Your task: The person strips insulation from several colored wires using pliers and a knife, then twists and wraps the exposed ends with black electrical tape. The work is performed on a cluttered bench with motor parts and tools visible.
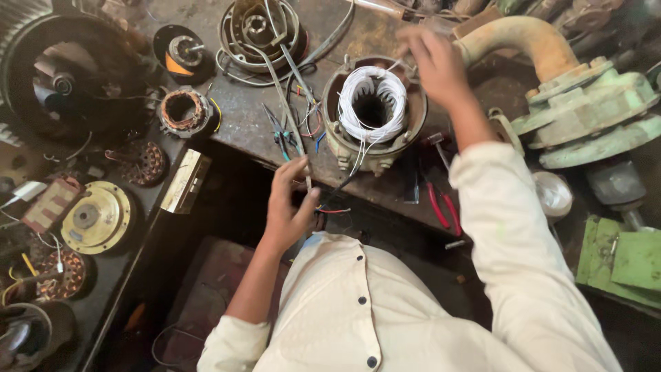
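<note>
A round motor stator [374,110] with white wire windings stands on the dark workbench [241,117]. My right hand [434,62] reaches over its far rim, fingers pinched on a thin white wire that runs from the winding. My left hand [290,203] hovers at the bench's near edge, fingers spread, touching a thin grey strip [286,103] that runs back toward a wire-wound housing [260,31]. Loose coloured wires [303,127] lie between the hand and the stator.
Red-handled pliers [441,203] lie right of the stator. A green pump body [585,117] with a rusty pipe stands at the right. Copper-wound stators [182,110], a yellow disc [96,217] and a large dark fan housing [62,76] crowd the left.
</note>
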